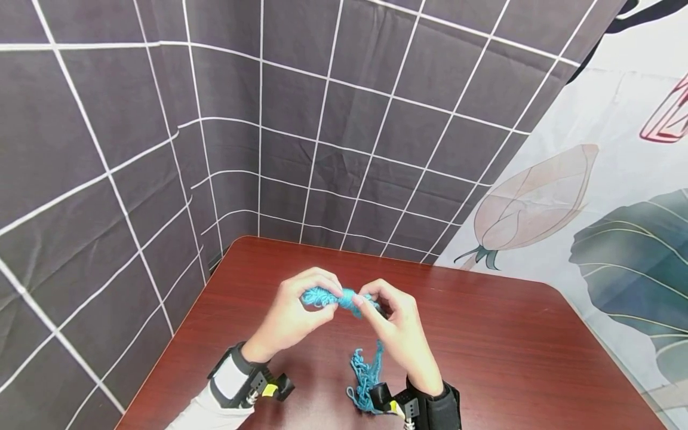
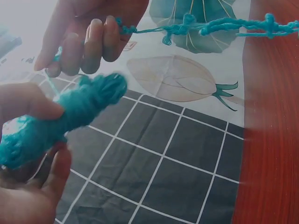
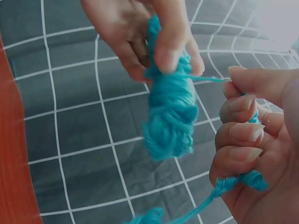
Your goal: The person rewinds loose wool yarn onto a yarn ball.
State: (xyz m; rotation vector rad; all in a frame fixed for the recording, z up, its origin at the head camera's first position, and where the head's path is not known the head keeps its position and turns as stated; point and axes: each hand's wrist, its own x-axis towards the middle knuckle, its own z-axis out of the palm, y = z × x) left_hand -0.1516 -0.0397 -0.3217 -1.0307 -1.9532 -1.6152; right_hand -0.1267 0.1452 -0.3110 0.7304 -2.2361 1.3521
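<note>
A small bundle of turquoise yarn (image 3: 173, 109), wound tightly round its middle with loops at the ends, is held up above the table. My left hand (image 1: 301, 307) grips it between thumb and fingers. From the bundle a single strand (image 3: 208, 79) runs taut to my right hand (image 1: 398, 325), which pinches it between thumb and forefinger. The other right fingers curl over more yarn, as the right wrist view shows. A knotted length of yarn (image 2: 224, 24) trails from below that hand. In the head view, a loose heap of yarn (image 1: 365, 379) lies on the table near the right wrist.
The reddish-brown table (image 1: 500, 346) has rounded far corners. A dark grey curtain with a white grid (image 1: 344, 119) hangs behind and to the left. On the right hangs a white cloth printed with leaves (image 1: 634, 251). A camera is strapped to each wrist.
</note>
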